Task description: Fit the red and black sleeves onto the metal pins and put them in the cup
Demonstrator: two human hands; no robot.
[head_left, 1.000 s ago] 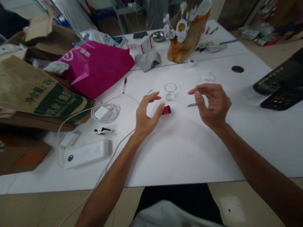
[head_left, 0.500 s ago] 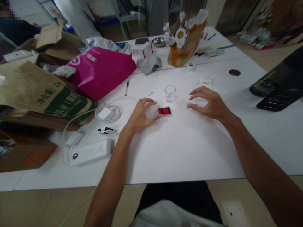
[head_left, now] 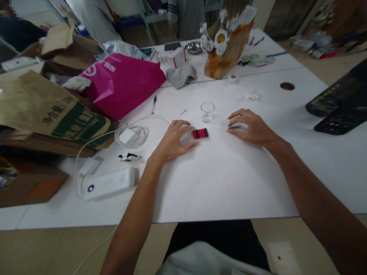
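Observation:
A short row of small red and black cylinders (head_left: 200, 133) lies on the white table, with a clear edge around it. My left hand (head_left: 174, 140) is at the row's left side, thumb and fingers spread apart and the tips close to it; whether they touch is unclear. To the right, my right hand (head_left: 252, 126) is curved with thumb and forefinger apart. Small dark striped pieces (head_left: 235, 126) show in its gap, too small to name. Between and beyond the hands stands a clear cup (head_left: 207, 112). A thin small stick (head_left: 183, 112) lies left of the cup.
On the left are a white power bank (head_left: 111, 184), a coiled cable (head_left: 132, 136), a pen (head_left: 154, 104), a magenta bag (head_left: 123, 84) and cardboard boxes. A metal bowl (head_left: 194, 47) and grey cloth (head_left: 181, 75) are at the back. Dark equipment (head_left: 338, 99) stands right. People are behind.
My right hand has come slightly lower and its thumb-finger gap has narrowed; more of the dark striped pieces shows there. My left hand has barely moved. The view has shifted slightly.

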